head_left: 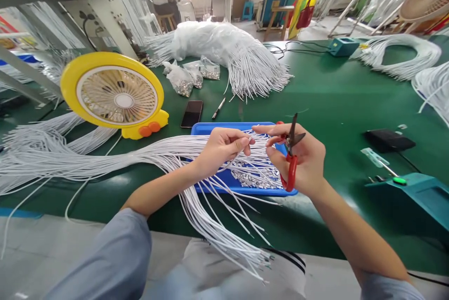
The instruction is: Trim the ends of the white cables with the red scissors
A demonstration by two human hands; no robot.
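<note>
Between the thumb and fingers of my left hand [224, 148] a white cable is pinched near its end. My right hand [301, 155] is closed around a pair of red-handled scissors [292, 176], whose dark blades point up and away from the cable. Its index finger reaches toward the cable end. Below both hands lies a blue tray [213, 127] with many small silver metal parts [257, 178] in it. A thick bundle of white cables [140, 155] runs in from the left, crosses the tray and hangs over the table's front edge.
A yellow fan [70, 75] stands at left. Beyond the tray are a phone [191, 113], a pen [219, 108], bags of metal parts [180, 80] and a wrapped cable bundle [210, 42]. A teal machine [414, 197] sits at right, near a black pad [387, 140].
</note>
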